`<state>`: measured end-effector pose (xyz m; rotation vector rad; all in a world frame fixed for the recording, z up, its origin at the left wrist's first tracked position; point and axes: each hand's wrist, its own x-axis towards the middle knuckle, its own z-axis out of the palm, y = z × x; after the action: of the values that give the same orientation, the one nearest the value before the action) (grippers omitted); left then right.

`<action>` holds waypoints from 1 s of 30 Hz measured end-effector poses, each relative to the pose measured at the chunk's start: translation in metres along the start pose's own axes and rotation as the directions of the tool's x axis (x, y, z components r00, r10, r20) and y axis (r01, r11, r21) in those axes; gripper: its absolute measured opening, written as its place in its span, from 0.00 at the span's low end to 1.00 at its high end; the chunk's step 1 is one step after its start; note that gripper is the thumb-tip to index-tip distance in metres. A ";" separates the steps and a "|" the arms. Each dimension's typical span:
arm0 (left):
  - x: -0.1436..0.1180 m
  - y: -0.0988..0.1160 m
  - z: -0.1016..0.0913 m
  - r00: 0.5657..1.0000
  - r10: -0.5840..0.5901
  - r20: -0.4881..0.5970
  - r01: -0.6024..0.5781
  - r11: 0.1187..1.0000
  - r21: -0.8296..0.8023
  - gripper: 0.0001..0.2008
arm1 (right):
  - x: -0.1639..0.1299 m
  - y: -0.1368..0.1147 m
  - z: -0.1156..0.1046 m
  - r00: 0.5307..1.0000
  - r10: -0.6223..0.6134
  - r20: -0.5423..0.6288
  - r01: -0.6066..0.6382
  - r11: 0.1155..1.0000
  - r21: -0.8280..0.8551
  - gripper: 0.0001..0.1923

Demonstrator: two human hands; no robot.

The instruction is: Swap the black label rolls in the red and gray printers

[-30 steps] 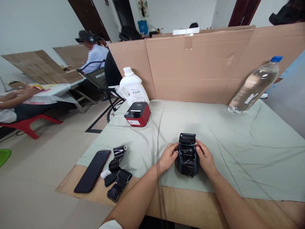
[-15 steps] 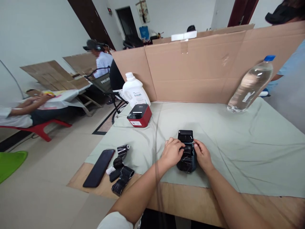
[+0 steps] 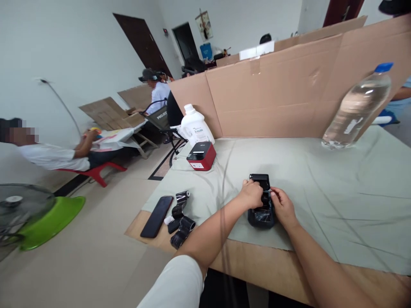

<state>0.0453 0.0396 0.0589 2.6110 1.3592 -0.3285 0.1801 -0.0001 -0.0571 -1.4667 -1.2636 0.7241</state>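
A small dark blue printer (image 3: pixel 261 216) lies on the pale green cloth (image 3: pixel 321 179) near the table's front edge, its black lid (image 3: pixel 259 179) tipped up at the far end. My left hand (image 3: pixel 252 194) sits over the open compartment, fingers curled around a black ribbon roll (image 3: pixel 265 199) inside it. My right hand (image 3: pixel 282 207) grips the printer's right side, with its thumb and fingers touching the same roll.
To the left lie a black phone (image 3: pixel 156 216) and loose black ribbon rolls (image 3: pixel 180 216). Farther back stand a red printer (image 3: pixel 202 156), a white jug (image 3: pixel 195 127) and a water bottle (image 3: pixel 356 109) before a cardboard wall (image 3: pixel 272 94). Two people sit at left; a green fan base (image 3: pixel 48 222) is on the floor.
My left hand has moved from the printer's left side onto the open compartment and closed on the roll. The view has swung left and pulled back; the printer has stayed put.
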 end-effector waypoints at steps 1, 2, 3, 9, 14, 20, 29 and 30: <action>0.001 -0.002 0.001 1.000 0.003 -0.004 -0.003 1.000 -0.013 0.14 | 0.000 0.001 0.000 1.000 0.002 0.000 -0.002 1.000 -0.001 0.26; 0.001 -0.003 0.001 1.000 0.003 -0.007 -0.003 1.000 -0.028 0.15 | 0.001 0.001 0.000 1.000 0.007 0.004 -0.007 1.000 -0.001 0.26; 0.002 -0.005 0.001 1.000 -0.001 -0.009 0.001 0.999 -0.044 0.16 | 0.001 0.002 0.000 1.000 0.011 0.009 -0.011 1.000 0.001 0.26; -0.002 -0.016 -0.002 0.998 -0.060 -0.034 0.044 0.932 -0.361 0.21 | 0.002 0.006 -0.002 1.000 -0.017 0.014 0.018 0.999 -0.032 0.24; -0.045 -0.069 -0.002 0.996 0.080 -0.035 -0.079 0.666 -0.742 0.16 | 0.001 0.003 -0.002 1.000 0.010 0.027 -0.009 0.999 -0.031 0.25; -0.121 -0.164 0.011 0.954 -0.173 0.246 0.271 0.849 -0.454 0.15 | 0.001 0.000 -0.001 0.999 0.024 0.024 -0.023 0.999 -0.035 0.26; -0.175 -0.178 0.040 0.900 -0.432 -0.056 0.425 0.899 -0.108 0.15 | 0.001 0.004 -0.001 1.000 -0.003 0.014 0.003 1.000 -0.014 0.25; -0.180 -0.174 0.040 0.890 -0.452 -0.062 0.446 0.891 -0.088 0.15 | 0.001 0.003 -0.002 1.000 0.000 0.014 0.000 1.000 -0.013 0.25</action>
<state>-0.2031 -0.0135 0.0601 2.2465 1.9636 -0.2293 0.1829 0.0006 -0.0597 -1.4745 -1.2818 0.7285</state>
